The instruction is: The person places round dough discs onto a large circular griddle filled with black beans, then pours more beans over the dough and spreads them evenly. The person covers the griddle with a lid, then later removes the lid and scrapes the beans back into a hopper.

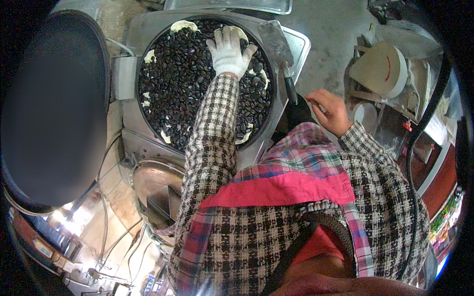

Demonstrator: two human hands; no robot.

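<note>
My left hand (pixel 229 53), in a white knitted glove, lies palm down with fingers spread on dark, glossy pebbles (pixel 174 77). These fill a round, black-rimmed pan (pixel 142 105). Pale dough (pixel 184 25) shows at several spots around the pan's edge, mostly covered by the stones. Bare and loosely curled, my right hand (pixel 331 111) hovers beside the pan, above my plaid apron (pixel 311 142), with nothing seen in it. Between that hand and the pan rests a broad-bladed metal scraper (pixel 277 42) with a black handle, its blade lying over a metal tray's corner.
A large round lid (pixel 100 48) stands raised at the left. Below it, a rounded metal vessel (pixel 153 177) sits near loose cables (pixel 105 222). Another metal tray (pixel 229 5) lies beyond the pan. At the right is a scale-like appliance (pixel 377 70).
</note>
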